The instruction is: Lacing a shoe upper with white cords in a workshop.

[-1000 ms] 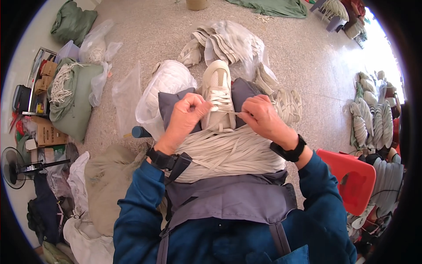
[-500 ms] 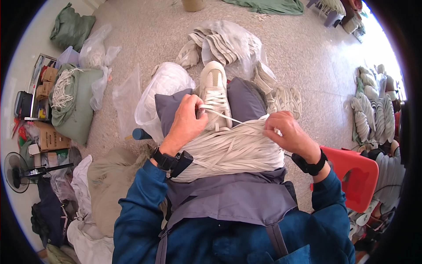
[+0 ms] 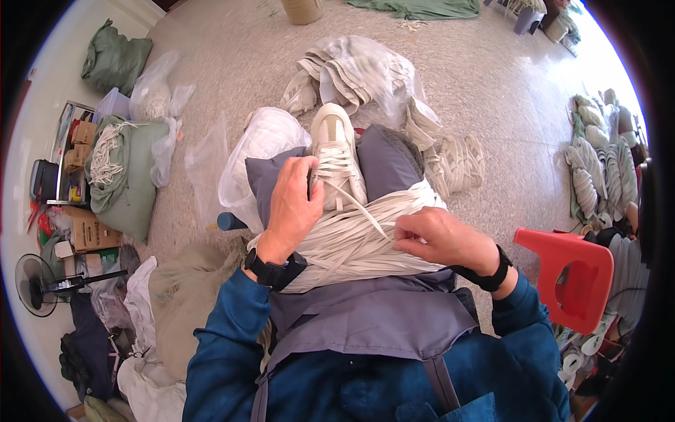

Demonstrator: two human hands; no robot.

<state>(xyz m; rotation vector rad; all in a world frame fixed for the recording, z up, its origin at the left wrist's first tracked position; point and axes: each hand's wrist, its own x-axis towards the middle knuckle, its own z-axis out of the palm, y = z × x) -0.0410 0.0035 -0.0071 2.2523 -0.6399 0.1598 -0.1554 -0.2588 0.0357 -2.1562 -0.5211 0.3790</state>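
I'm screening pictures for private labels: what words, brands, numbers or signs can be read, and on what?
No text can be read.
Cardboard box at left: marks too small and blurred to read.
Laced shoe: no lettering made out.

A beige sneaker [image 3: 344,152] points toe-away, pale lace [image 3: 363,211] extending from it.
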